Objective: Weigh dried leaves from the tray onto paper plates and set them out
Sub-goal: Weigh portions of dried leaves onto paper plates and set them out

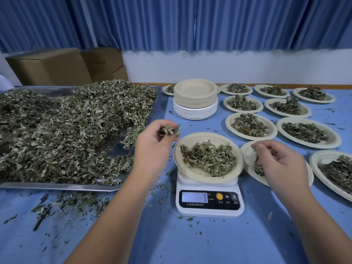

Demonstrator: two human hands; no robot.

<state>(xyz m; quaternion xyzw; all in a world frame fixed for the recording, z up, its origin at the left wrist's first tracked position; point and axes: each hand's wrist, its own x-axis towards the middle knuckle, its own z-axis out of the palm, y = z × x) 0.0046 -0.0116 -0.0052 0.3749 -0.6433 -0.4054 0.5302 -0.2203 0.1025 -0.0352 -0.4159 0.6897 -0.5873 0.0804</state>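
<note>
Your left hand (152, 143) pinches a tuft of dried leaves (169, 130), with the plate (190, 173) on the scale (209, 207) just to its right and slightly lower, nearer it than your right hand (280, 162), whose curled fingers' hold I cannot tell.

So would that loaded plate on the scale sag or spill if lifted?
Probably light: the scale reads a single digit. The paper plate looks thin, so it may flex slightly. Its loose leaf pile could shed bits, like the crumbs on the table.

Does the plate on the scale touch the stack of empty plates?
Apart. The head view shows blue cloth between the plate and the stack.
</note>
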